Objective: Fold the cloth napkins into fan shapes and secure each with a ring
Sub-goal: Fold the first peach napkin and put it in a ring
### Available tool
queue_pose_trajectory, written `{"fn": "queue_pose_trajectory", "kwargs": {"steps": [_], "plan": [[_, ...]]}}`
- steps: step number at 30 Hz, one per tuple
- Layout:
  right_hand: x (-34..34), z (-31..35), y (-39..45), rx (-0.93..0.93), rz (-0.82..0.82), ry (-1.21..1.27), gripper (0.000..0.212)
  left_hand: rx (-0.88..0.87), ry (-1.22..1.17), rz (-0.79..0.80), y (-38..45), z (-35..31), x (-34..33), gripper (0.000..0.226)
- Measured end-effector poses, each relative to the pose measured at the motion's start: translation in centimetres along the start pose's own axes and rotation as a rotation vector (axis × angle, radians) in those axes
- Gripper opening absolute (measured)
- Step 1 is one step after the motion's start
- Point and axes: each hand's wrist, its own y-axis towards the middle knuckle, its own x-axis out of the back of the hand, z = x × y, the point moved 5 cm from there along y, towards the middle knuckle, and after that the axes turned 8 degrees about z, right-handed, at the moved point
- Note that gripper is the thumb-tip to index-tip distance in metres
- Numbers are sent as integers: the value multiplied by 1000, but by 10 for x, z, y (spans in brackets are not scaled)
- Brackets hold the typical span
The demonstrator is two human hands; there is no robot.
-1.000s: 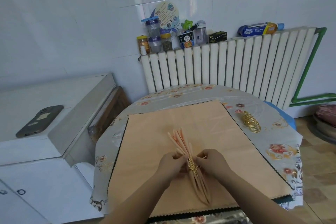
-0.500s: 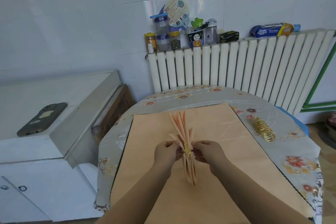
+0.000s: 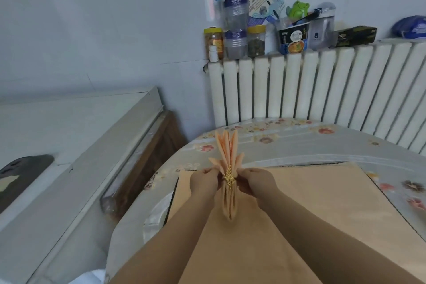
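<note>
A peach pleated napkin point(image 3: 227, 150) is held upright above the table, its top pleats fanning out. A gold wheat-shaped ring point(image 3: 229, 178) circles its middle. My left hand point(image 3: 204, 181) pinches the napkin at the ring from the left. On the other side my right hand point(image 3: 254, 181) pinches it at the same height. The napkin's lower end point(image 3: 229, 206) hangs down between my wrists. Beneath it lies a flat stack of peach napkins point(image 3: 322, 196) with a dark zigzag edge.
The round table point(image 3: 299, 143) wears a floral cover. A white radiator point(image 3: 322, 85) stands behind it, with jars and boxes point(image 3: 255, 40) on top. A white cabinet point(image 3: 69, 136) at left holds a dark phone point(image 3: 20, 173).
Both hands have lifted the ringed napkin off the stack and carried it up and to the far left. My view has swung left, so the pile of gold rings has left the frame.
</note>
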Motion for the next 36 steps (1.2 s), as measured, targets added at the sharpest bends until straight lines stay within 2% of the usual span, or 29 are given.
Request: {"fn": "queue_pose_trajectory", "kwargs": {"steps": [5,9,12,16,19,22,29,33,36], "plan": [[-22,16,87,32,-8,-116,10,-21,61,-64,87,-14,2,20],[-37,28,142,69,8,-187,19,-5,67,-111,149,-26,3,14],[-48,33,174,83,12,-264,19,-32,145,-144,171,-36,5,16],[-63,30,213,110,-19,-373,16,9,188,-219,209,-39,14,31],[-68,26,235,100,-41,-385,18,66,119,-234,229,-42,14,24],[-69,30,250,121,-74,-402,22,103,-3,-229,239,-45,9,30],[-68,32,268,105,-76,-412,24,98,70,-212,259,-44,6,31],[-66,32,254,125,-63,-368,14,89,69,-168,257,-41,5,32],[-58,37,229,175,-91,-477,20,55,152,-139,233,-45,2,31]]}}
